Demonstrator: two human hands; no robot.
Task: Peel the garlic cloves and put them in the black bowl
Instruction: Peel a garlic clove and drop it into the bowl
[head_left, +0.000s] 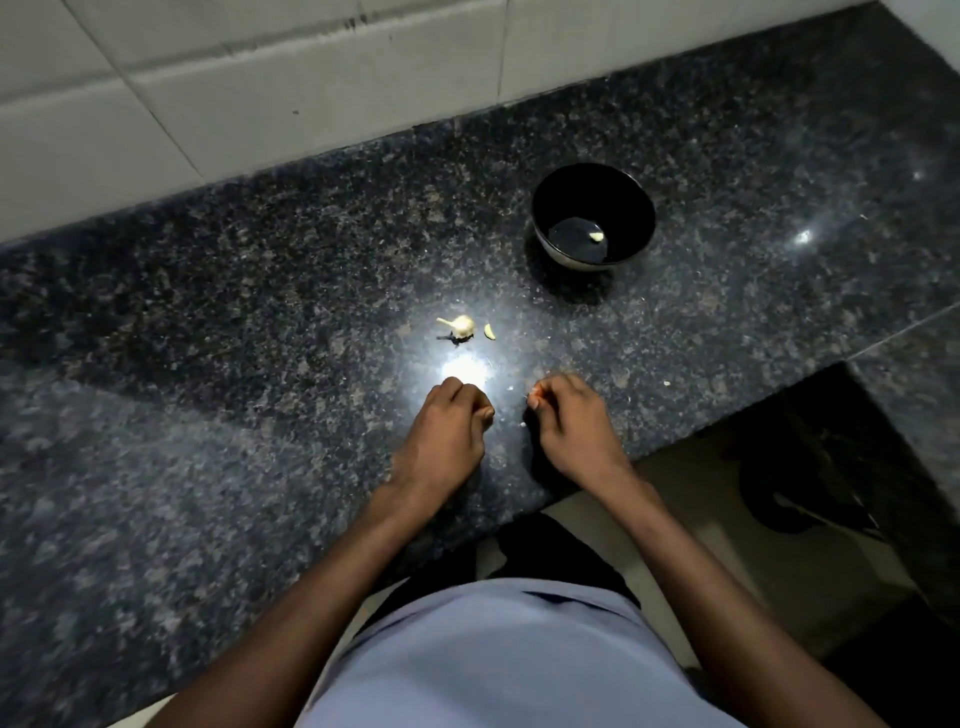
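Lying beyond both hands: garlic bulb.

A round black bowl is set upright on the counter, with one peeled clove inside. A garlic bulb and loose clove are laid nearby

**A:** so what's the person wearing?

**B:** a plain light blue shirt, kind of lavender-ish, smooth fabric with no print that I can see. Dark trousers show just under the hem.

**A:** sleeves?

**B:** none visible, both forearms are bare. No watch, no rings, no gloves.
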